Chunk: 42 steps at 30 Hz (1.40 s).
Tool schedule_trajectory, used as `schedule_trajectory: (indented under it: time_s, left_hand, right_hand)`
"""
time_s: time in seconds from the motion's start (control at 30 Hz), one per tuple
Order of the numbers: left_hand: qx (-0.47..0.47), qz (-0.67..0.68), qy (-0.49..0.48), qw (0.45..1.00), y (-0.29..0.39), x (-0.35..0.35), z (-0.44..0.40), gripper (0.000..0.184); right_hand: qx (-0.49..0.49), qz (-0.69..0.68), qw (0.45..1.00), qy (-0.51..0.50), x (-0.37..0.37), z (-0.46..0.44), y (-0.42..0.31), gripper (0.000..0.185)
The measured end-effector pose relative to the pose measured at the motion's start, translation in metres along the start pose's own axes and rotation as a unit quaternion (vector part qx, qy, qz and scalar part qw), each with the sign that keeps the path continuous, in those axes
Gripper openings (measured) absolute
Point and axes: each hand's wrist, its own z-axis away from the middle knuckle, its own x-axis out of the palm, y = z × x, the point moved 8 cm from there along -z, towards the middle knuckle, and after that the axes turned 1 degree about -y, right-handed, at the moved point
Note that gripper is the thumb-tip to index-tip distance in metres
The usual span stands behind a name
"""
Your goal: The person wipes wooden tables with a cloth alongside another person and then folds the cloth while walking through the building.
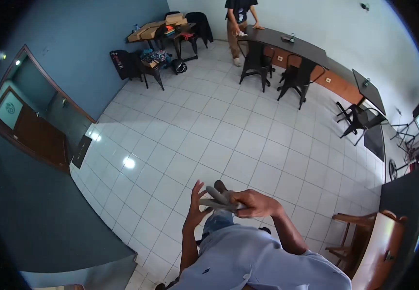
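My right hand [254, 203] is closed around a grey, glove-like piece [215, 195] in front of my body. Long finger-like strips stick out of it toward the left. Beside these strips, my left hand [196, 205] is raised with its fingers spread and curved. Its thumb is close to the lowest strip; whether they touch I cannot tell. Part of the grey piece is hidden inside my right fist.
Across the tiled floor [209, 123], a person [241, 19] stands at a long dark table [291, 46] with a hand on a cloth. Black chairs [257, 60] line it. Boxes [151, 31] fill a corner table. A door [40, 130] is left; wooden furniture [369, 241] stands right.
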Motion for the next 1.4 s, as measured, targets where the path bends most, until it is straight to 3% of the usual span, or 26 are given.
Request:
schedule_trajectory:
  time_s: [0.07,0.1,0.2,0.23,0.3,0.33,0.4,0.5,0.57,0.63,0.73,0.87,0.97,1.07,1.17,1.27,1.4]
  left_hand:
    - [-0.062,0.031,-0.074,0.995,-0.015,-0.022,-0.051,0.087]
    - [-0.065,0.033,-0.068,0.995,-0.009,-0.037,-0.083,0.087]
    - [-0.061,-0.083,-0.183,0.978,0.018,-0.056,-0.184,0.084]
    - [-0.060,-0.081,-0.182,0.978,0.029,-0.063,-0.228,0.084]
    - [-0.053,-0.017,-0.299,0.953,0.050,-0.049,-0.293,0.082]
    - [-0.049,0.012,-0.357,0.933,0.061,-0.043,-0.318,0.081]
    - [-0.034,0.000,-0.384,0.923,0.088,-0.034,-0.376,0.075]
    - [0.002,-0.022,-0.427,0.904,0.097,-0.023,-0.465,0.066]
    - [-0.046,-0.066,-0.371,0.925,0.059,-0.035,-0.528,0.055]
    - [-0.064,-0.089,-0.343,0.933,0.022,-0.051,-0.592,0.049]
    - [-0.147,-0.017,-0.278,0.949,-0.030,-0.073,-0.665,0.039]
    - [-0.114,-0.140,-0.237,0.955,-0.022,-0.119,-0.768,0.040]
    - [-0.125,-0.100,-0.153,0.975,-0.013,-0.172,-0.837,0.037]
    - [-0.094,-0.017,-0.086,0.992,-0.007,-0.213,-0.881,0.038]
    - [-0.020,0.085,-0.039,0.995,0.000,-0.262,-0.953,0.044]
    - [-0.127,-0.103,-0.030,0.986,-0.036,-0.298,-1.014,0.040]
    - [-0.131,-0.048,-0.002,0.990,-0.054,-0.342,-1.137,0.033]
  right_hand:
    - [0.028,-0.007,1.000,-0.010,-0.019,-0.037,0.036,0.030]
    - [0.055,-0.003,0.998,-0.009,-0.034,-0.055,0.055,0.030]
    - [0.105,0.015,0.994,-0.011,-0.094,-0.109,0.086,0.030]
    - [0.129,0.028,0.991,-0.008,-0.119,-0.125,0.096,0.030]
    - [0.165,0.029,0.986,-0.009,-0.156,-0.144,0.116,0.031]
    - [0.123,0.031,0.991,0.049,-0.187,-0.159,0.121,0.030]
    - [0.028,0.043,0.983,0.175,-0.251,-0.188,0.129,0.030]
    - [0.049,-0.001,0.957,0.285,-0.330,-0.226,0.170,0.028]
    - [0.058,-0.021,0.940,0.336,-0.380,-0.255,0.203,0.028]
    - [0.070,-0.006,0.946,0.318,-0.425,-0.292,0.243,0.025]
    - [0.077,0.020,0.958,0.275,-0.491,-0.345,0.273,0.024]
    - [0.027,0.081,0.976,0.203,-0.595,-0.460,0.291,0.022]
    - [0.024,0.079,0.990,0.116,-0.635,-0.530,0.300,0.022]
    - [-0.015,0.056,0.994,0.096,-0.689,-0.601,0.287,0.024]
    - [-0.090,0.073,0.978,0.172,-0.746,-0.670,0.301,0.025]
    - [-0.059,0.016,0.982,0.177,-0.780,-0.741,0.363,0.027]
    - [-0.034,-0.045,0.972,0.227,-0.863,-0.818,0.396,0.031]
